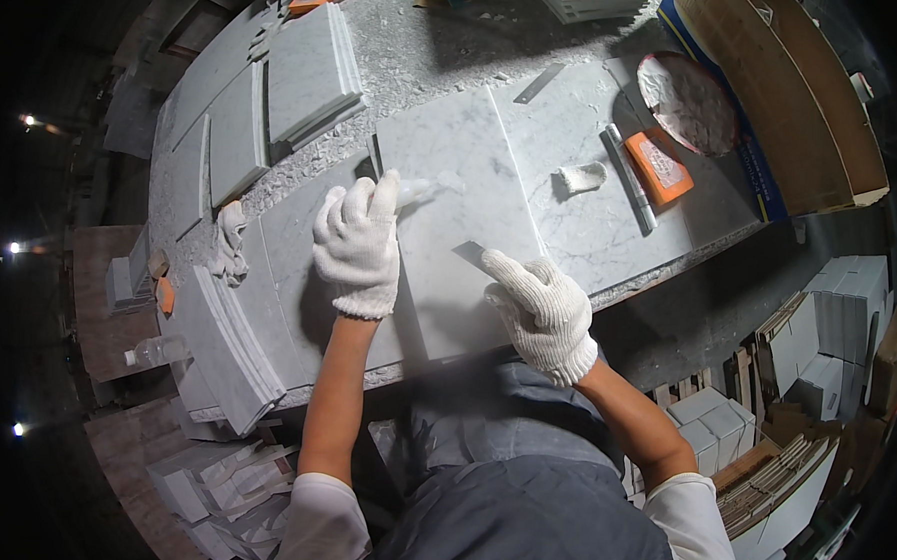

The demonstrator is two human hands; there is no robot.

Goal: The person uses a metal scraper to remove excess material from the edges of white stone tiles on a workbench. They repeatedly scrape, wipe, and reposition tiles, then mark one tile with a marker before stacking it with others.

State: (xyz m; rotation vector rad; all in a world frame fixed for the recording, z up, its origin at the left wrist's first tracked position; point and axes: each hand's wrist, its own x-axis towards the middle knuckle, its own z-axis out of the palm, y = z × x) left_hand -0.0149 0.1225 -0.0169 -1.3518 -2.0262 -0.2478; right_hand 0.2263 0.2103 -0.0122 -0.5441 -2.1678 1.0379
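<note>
A pale grey marble tile (453, 170) lies flat on the bench in front of me. My left hand (358, 241), in a white knit glove, is closed over the tile's left side, around a whitish translucent thing (419, 191) that tapers to the right. The fingers cover most of it, so its kind cannot be made out. My right hand (545, 309), gloved alike, pinches a small flat metal scraper blade (469, 251). The blade's free end points up and left, close over the tile's surface.
Tile stacks (312, 74) stand at the back left, with more tiles (230, 346) front left. On the right lie a white cloth roll (580, 177), a metal bar (630, 178), an orange box (659, 166), a round tub of white paste (686, 102) and a cardboard box (777, 84).
</note>
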